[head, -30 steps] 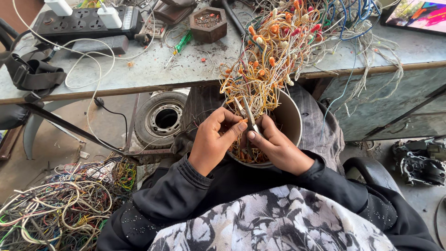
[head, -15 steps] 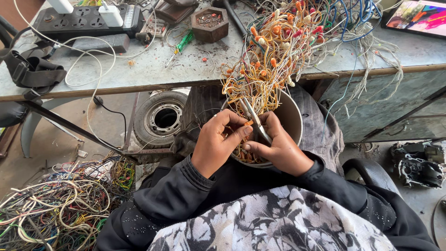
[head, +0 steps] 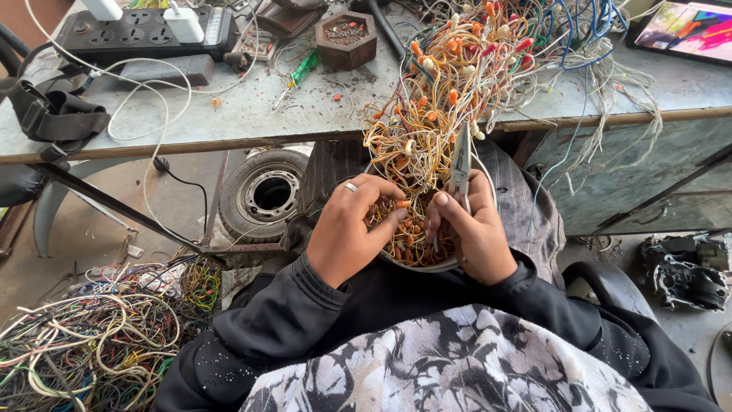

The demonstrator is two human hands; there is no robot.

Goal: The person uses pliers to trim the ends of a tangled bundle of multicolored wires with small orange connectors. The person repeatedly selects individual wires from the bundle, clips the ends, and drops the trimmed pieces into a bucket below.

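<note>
The left hand [head: 347, 233] was positioned over the near-left rim of a round metal bowl [head: 488, 172] resting on the person's lap, just below the front edge of the desk [head: 252, 122]. Its fingers [head: 385, 200] were curled inward, with thumb and forefinger pressed together on a small orange piece [head: 402, 204]. The right hand [head: 473, 236] was closed around the handles of a pair of metal pliers [head: 460, 164], held upright with the tip pointing away from the body. A dense bundle of thin wires [head: 450, 84] with orange and red ends hung from the desk down into the bowl, touching both hands. The bowl contained loose orange cuttings [head: 412, 240]. A black power strip [head: 141, 34], a green screwdriver [head: 299, 72] and a hexagonal wooden dish [head: 347, 34] lay on the desk. A pile of mixed wires [head: 91, 343] lay on the floor at the left, near a small tyre [head: 267, 194].
</note>
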